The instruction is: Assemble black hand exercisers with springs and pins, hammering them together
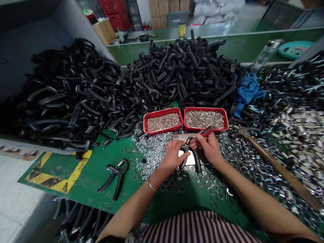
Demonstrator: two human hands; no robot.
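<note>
My left hand (174, 155) is closed around one arm of a black hand grip strengthener (196, 160), which rests over a metal plate (206, 155). The strengthener's coil spring shows near its top, between my hands. In my right hand (209, 148) is a red-handled screwdriver (208, 131). Its tip is at the spring end of the strengthener, though the exact contact is hidden by my fingers. Another black strengthener with a spring (116, 175) lies on the green table to the left.
Behind the plate stand a red tray of tiny metal parts (144, 125) and a red tray of pins (226, 125). Black handles (177, 67) are heaped beyond. Washers (154, 148) surround the plate. At right lie a hammer (275, 162), a blue cloth (249, 89) and springs (301, 135).
</note>
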